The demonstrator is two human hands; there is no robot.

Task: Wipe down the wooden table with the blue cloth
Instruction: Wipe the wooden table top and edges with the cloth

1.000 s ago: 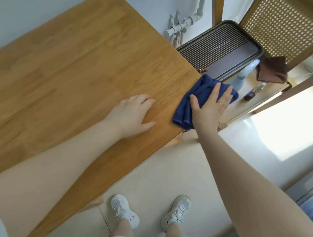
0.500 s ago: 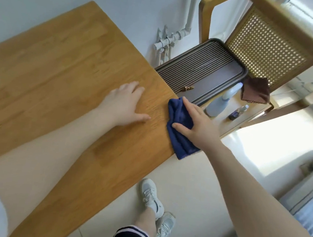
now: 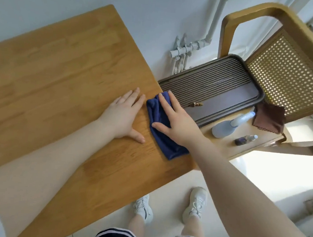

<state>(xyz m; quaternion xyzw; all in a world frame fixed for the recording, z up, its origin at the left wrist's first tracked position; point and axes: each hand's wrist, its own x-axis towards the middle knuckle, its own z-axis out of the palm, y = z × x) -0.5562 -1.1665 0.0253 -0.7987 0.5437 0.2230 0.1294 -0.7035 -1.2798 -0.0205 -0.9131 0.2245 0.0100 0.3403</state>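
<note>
The counter (image 3: 60, 71) is honey-brown wood with visible grain. The cloth (image 3: 161, 134) is dark blue. At two o'clock, a dark brown ribbed tray (image 3: 212, 81), a brown rag (image 3: 268, 117), and tan perforated chair cane (image 3: 290, 74).

Under the flat right hand (image 3: 178, 120) lies a soft, matt blue cloth (image 3: 161, 136), creased. Beneath it, the table (image 3: 60, 71) is smooth wood with faint sheen. Past the fingertips, a ridged dark tray (image 3: 222, 82) looks semi-glossy.

Wooden table (image 3: 59, 82): blue cloth (image 3: 161, 136) near right end, right hand (image 3: 178, 120) flat on it; left hand (image 3: 123, 115) flat on bare wood just beside.
</note>
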